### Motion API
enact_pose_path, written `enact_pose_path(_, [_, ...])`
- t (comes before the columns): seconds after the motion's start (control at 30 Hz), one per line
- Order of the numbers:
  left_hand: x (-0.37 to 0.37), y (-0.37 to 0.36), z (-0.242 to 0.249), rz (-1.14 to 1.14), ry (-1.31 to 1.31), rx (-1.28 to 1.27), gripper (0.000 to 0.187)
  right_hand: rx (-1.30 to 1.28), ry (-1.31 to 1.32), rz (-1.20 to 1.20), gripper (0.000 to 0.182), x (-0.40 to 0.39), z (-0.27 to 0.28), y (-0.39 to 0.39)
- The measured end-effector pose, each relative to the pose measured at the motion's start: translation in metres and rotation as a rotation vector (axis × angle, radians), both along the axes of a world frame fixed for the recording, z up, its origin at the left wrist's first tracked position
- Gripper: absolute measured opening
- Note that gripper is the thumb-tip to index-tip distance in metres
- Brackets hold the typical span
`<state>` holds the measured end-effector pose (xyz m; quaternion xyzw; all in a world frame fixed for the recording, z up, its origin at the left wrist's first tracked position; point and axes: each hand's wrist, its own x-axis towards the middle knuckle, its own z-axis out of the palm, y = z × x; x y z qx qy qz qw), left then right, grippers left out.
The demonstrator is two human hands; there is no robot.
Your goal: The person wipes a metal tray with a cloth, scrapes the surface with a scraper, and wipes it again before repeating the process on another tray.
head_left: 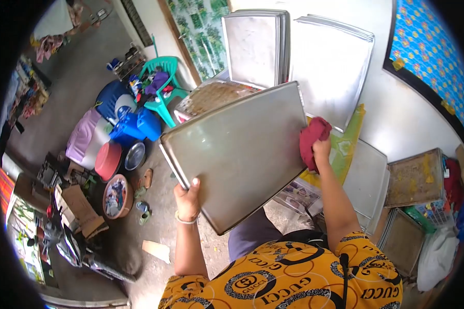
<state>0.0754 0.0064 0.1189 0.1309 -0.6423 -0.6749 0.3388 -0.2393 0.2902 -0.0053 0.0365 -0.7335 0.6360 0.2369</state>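
Observation:
A large grey metal baking tray [237,149] is held up at a slant in front of me. My left hand [187,201] grips its lower left edge, thumb lying on the flat face and the other fingers hidden behind. At the right edge of the tray, my right hand [321,149] is closed on a dark red cloth [312,140], which is bunched against the rim. Behind the tray, a stack of shiny trays [252,49] and a second stack of trays [332,67] lean on the white wall.
More trays [365,177] lean at the right, near a stained brown tray [415,177]. Left on the floor are a green chair [162,105] with clothes, blue containers [134,126], a basin of laundry [117,195], slippers [148,178] and a motorcycle [77,247].

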Motion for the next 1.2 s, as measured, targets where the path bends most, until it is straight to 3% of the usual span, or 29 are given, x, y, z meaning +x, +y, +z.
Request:
enact_pose_path(0.07, [-0.007,0.010,0.001,-0.033,0.028,-0.055,0.022,0.127,0.096,-0.128,0.042,-0.002,0.021,-0.041])
enact_pose_path(0.13, [-0.014,0.021,0.006,-0.034,0.052,-0.112,0.024,0.129,0.302,0.044,0.046,0.056,0.091,-0.076])
enact_pose_path(0.17, [-0.017,0.022,0.007,-0.021,0.007,-0.165,0.034,0.090,0.300,0.178,0.047,0.090,0.116,-0.096])
enact_pose_path(0.23, [-0.022,0.016,0.001,-0.113,0.061,-0.114,0.036,0.393,0.703,0.244,0.057,0.149,0.144,-0.114])
enact_pose_path(0.27, [-0.025,0.014,0.000,-0.158,0.090,-0.089,0.037,0.458,0.677,0.419,0.065,0.178,0.147,-0.116])
enact_pose_path(0.3, [-0.034,0.021,0.002,-0.037,0.110,-0.095,0.046,0.494,0.729,0.572,0.068,0.199,0.139,-0.116])
enact_pose_path(0.33, [-0.034,0.018,0.005,-0.019,0.106,-0.173,0.047,0.644,0.845,0.580,0.064,0.218,0.118,-0.112])
enact_pose_path(0.4, [-0.030,0.010,0.009,0.022,0.092,-0.332,0.049,0.690,0.910,0.807,0.051,0.226,0.075,-0.093])
enact_pose_path(0.43, [-0.025,0.009,0.013,-0.066,0.097,-0.315,0.050,0.725,0.947,0.759,0.048,0.212,0.047,-0.088])
enact_pose_path(0.5, [-0.018,0.004,0.021,-0.111,0.075,-0.377,0.050,0.824,0.761,0.840,0.038,0.163,0.025,-0.059])
enact_pose_path(0.57, [-0.021,0.001,0.024,-0.118,0.076,-0.407,0.056,0.887,0.625,0.570,0.039,0.115,0.002,-0.028])
enact_pose_path(0.6, [-0.023,-0.001,0.022,-0.105,0.075,-0.364,0.054,0.744,0.533,0.452,0.040,0.094,0.003,-0.016])
enact_pose_path(0.63, [-0.025,-0.005,0.017,-0.072,0.076,-0.307,0.053,0.560,0.416,0.171,0.037,0.069,-0.011,-0.018])
enact_pose_path(0.7, [-0.029,0.004,0.025,-0.061,0.143,-0.133,0.049,0.338,0.021,-0.059,0.034,0.023,0.009,-0.007])
enact_pose_path(0.73, [-0.032,0.003,0.020,-0.114,0.188,-0.024,0.046,0.244,-0.107,0.028,0.035,0.011,0.025,-0.001])
enact_pose_path(0.8, [-0.032,-0.006,-0.001,-0.151,0.169,-0.100,0.049,0.254,-0.059,-0.109,0.033,0.030,0.061,-0.031])
enact_pose_path(0.83, [-0.036,-0.001,-0.001,-0.146,0.190,-0.080,0.049,0.129,-0.031,0.049,0.033,0.076,0.100,-0.051])
enact_pose_path(0.9, [-0.041,0.016,-0.004,-0.132,0.223,-0.032,0.050,0.368,0.422,0.261,0.033,0.148,0.123,-0.081])
enact_pose_path(0.93, [-0.037,0.012,-0.009,-0.149,0.148,-0.074,0.048,0.697,0.580,0.450,0.030,0.177,0.122,-0.088])
enact_pose_path(1.0, [-0.031,0.020,0.001,-0.160,0.143,-0.012,0.045,0.667,0.908,0.541,0.031,0.228,0.110,-0.104])
enact_pose_path(1.07, [-0.022,0.044,0.026,-0.147,0.229,0.119,0.044,0.693,0.914,0.595,0.031,0.208,0.134,-0.094])
enact_pose_path(1.1, [-0.008,0.032,0.015,-0.091,0.233,0.030,0.049,0.702,0.812,0.506,0.033,0.181,0.138,-0.092])
enact_pose_path(1.13, [0.006,0.026,0.014,-0.059,0.245,0.035,0.053,0.610,0.526,0.410,0.034,0.150,0.147,-0.091])
enact_pose_path(1.17, [0.020,0.020,0.013,-0.026,0.257,0.040,0.058,0.342,0.013,0.324,0.038,0.117,0.147,-0.083])
enact_pose_path(1.2, [0.034,0.022,0.025,-0.017,0.283,0.139,0.062,0.156,0.020,0.238,0.046,0.080,0.158,-0.062])
